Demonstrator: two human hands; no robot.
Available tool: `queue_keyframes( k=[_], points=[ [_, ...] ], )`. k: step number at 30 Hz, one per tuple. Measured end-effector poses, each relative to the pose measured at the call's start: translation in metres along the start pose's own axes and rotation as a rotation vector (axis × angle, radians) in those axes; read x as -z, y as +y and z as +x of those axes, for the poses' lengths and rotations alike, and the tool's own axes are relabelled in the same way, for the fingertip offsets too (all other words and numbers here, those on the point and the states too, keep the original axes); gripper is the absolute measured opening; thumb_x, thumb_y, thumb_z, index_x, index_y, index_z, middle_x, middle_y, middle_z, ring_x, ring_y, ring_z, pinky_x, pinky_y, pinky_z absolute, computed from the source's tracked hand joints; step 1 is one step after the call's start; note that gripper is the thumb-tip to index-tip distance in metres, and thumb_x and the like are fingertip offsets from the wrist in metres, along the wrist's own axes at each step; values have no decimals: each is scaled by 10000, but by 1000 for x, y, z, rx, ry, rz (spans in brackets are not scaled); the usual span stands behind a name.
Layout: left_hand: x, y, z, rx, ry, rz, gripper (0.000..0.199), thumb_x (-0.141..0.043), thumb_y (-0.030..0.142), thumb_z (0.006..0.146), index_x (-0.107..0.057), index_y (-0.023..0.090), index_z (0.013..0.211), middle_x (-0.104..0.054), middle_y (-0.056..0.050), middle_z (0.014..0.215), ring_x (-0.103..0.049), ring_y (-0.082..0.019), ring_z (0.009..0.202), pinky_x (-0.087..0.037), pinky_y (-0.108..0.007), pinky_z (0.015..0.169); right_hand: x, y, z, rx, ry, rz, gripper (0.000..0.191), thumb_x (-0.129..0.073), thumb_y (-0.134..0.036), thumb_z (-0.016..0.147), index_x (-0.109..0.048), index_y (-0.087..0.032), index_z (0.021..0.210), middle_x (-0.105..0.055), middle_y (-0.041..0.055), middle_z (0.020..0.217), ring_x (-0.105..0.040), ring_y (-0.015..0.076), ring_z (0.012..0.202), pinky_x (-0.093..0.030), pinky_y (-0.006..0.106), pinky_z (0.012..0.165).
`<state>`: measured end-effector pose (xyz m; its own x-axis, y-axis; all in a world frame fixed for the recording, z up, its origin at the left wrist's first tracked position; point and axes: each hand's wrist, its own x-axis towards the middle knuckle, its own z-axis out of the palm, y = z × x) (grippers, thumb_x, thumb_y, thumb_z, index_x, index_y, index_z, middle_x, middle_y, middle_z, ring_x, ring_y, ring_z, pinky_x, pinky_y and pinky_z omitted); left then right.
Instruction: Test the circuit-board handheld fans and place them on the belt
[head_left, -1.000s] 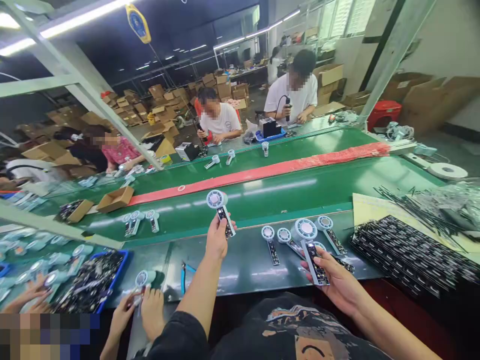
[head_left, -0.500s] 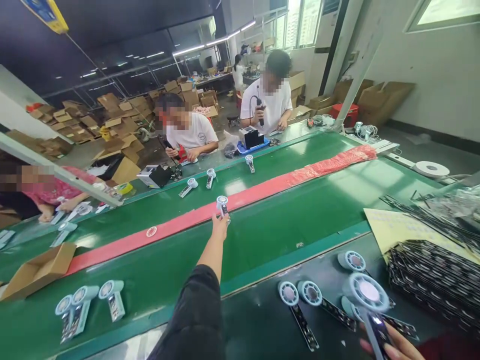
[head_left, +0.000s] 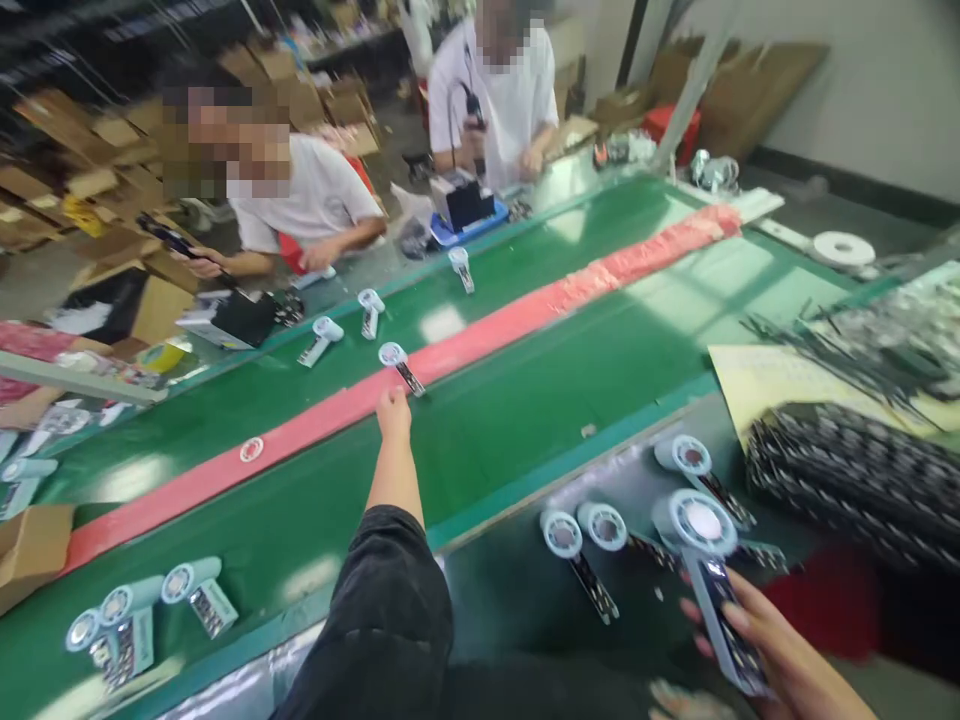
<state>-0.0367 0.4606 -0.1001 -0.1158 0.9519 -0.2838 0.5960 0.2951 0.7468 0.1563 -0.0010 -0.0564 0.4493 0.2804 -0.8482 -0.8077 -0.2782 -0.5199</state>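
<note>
My left hand (head_left: 394, 408) is stretched out over the red strip (head_left: 322, 412) on the green belt, its fingers drawn together with nothing visible in them. Just beyond its fingertips a light-blue handheld fan (head_left: 393, 355) lies on the strip, its open handle showing dark electronics. At the lower right, my right hand (head_left: 765, 630) is wrapped round the handle of another light-blue fan (head_left: 703, 522), its round head facing up. Several similar fans (head_left: 602, 526) lie on the dark table beside that one.
More fans (head_left: 202, 590) lie at the belt's near left and along its far side. A cardboard box (head_left: 34, 550) stands at the left, a white ring (head_left: 251, 449) on the strip. Black wired parts (head_left: 847, 480) are piled at the right. Two people in white shirts work across the belt.
The view has tilted down and turned. My left hand has let go of the fan, which now lies on the red strip. My right hand still holds its fan.
</note>
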Motion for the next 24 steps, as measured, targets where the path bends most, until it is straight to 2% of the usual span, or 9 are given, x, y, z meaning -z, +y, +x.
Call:
queue_keyframes(
  k=[3,6,7,10,12,14,17,21,24],
  points=[
    [-16,-43,-83,12,-304,41,366,-462,329,968,-543,191,1297,-647,-98,1196,-649,-190,1047,-525,-328,849,-27,-21,-32,-2,-32,22,817,-932,-398,381,-603,-244,1112,-654,72,1200,-680,279,969,-603,271,643],
    [-29,-93,-192,139,-751,95,341,-763,208,704,-689,164,1034,-714,-68,834,-679,-174,639,-484,-244,556,-29,-27,-40,-23,-50,27,762,-937,-383,373,-623,-243,1052,-670,48,1104,-679,227,870,-587,262,622],
    [-35,-105,-225,173,-846,105,364,-803,177,635,-700,154,983,-710,-66,784,-664,-175,573,-459,-239,511,-25,-27,-40,-16,-65,22,745,-935,-379,379,-622,-246,1042,-670,37,1083,-675,216,855,-583,259,617],
    [-58,-120,-296,201,-868,115,389,-774,277,702,-661,159,1055,-728,-98,901,-671,-178,592,-449,-241,500,-7,-25,-36,10,-153,-26,670,-907,-369,450,-613,-254,1040,-661,25,1087,-667,204,862,-577,255,620],
    [-76,-115,-313,180,-748,149,440,-690,373,806,-586,157,1175,-712,-141,1053,-701,-200,746,-481,-257,585,4,-26,-33,21,-232,-79,603,-871,-359,525,-605,-259,1057,-654,28,1114,-666,219,905,-581,270,643],
    [-87,-105,-313,149,-617,223,498,-648,446,841,-535,145,1221,-680,-182,1146,-690,-248,943,-498,-293,706,13,-31,-32,33,-309,-121,555,-838,-343,580,-597,-264,1073,-650,30,1131,-664,231,947,-582,281,663],
    [-91,-87,-306,99,-511,366,480,-703,499,779,-591,155,1095,-666,-201,1178,-626,-328,1120,-476,-355,845,25,-40,-32,66,-404,-137,528,-822,-313,598,-594,-271,1072,-656,21,1098,-665,222,941,-572,266,654],
    [-85,-67,-300,40,-477,513,349,-748,478,740,-640,166,853,-697,-195,1088,-630,-364,1101,-468,-390,879,42,-54,-34,139,-488,-121,547,-830,-284,573,-595,-269,1067,-656,14,1052,-675,226,900,-562,263,623],
    [-61,-62,-299,-16,-409,561,388,-738,493,772,-657,138,908,-693,-161,1067,-641,-315,1062,-477,-443,924,53,-63,-36,196,-543,-102,559,-836,-274,563,-606,-262,1072,-655,14,1055,-681,216,854,-560,263,614]
  ],
)
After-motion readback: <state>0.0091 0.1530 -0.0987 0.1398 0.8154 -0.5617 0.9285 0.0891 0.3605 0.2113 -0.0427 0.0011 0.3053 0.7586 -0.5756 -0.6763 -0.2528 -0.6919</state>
